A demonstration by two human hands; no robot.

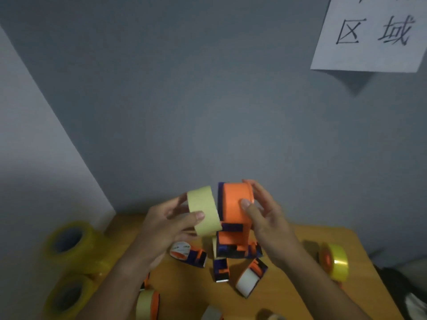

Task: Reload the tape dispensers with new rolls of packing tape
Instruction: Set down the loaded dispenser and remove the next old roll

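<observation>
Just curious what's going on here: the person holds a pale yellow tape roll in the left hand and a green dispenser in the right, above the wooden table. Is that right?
Nearly. The head view shows the dispenser in the right hand is orange, not green. The rest holds: the left hand grips the pale yellow tape roll, both above the wooden table.

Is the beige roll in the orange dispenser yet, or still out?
Out. The left hand holds the beige roll beside the orange dispenser, which the right hand grips.
</observation>
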